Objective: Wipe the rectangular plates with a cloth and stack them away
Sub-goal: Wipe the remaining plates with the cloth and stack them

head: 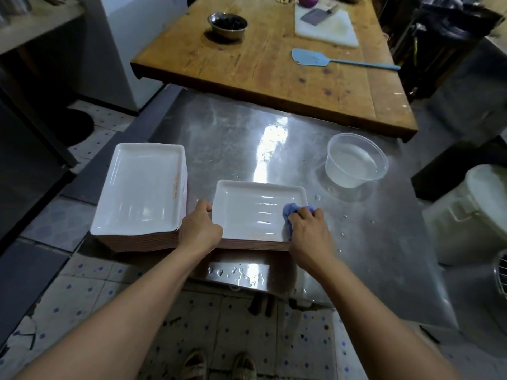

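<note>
Here the top rectangular plate point(247, 207) sits on a short stack at the near edge of the steel tabletop point(236, 138), with a taller stack of rectangular plates point(142, 187) just beside it toward the near left corner. The left hand point(201, 229) grips the plate's left rim, fingers curled over it, while the right hand point(311, 231) clutches a blue cloth point(290, 212) pressed into the plate's right side. The plate looks stiff, glossy and probably light, likely slick while wet, so the raised rims seem the surest hold. Water droplets lie on the steel nearby. A clear tub of water point(355, 160) stands well apart toward the right. Beyond it, a wooden board point(274, 67) carries a blue spatula point(329, 60), a metal bowl point(227, 24) and a white cutting board point(326, 28). Nothing blocks the way to the taller stack.
</note>
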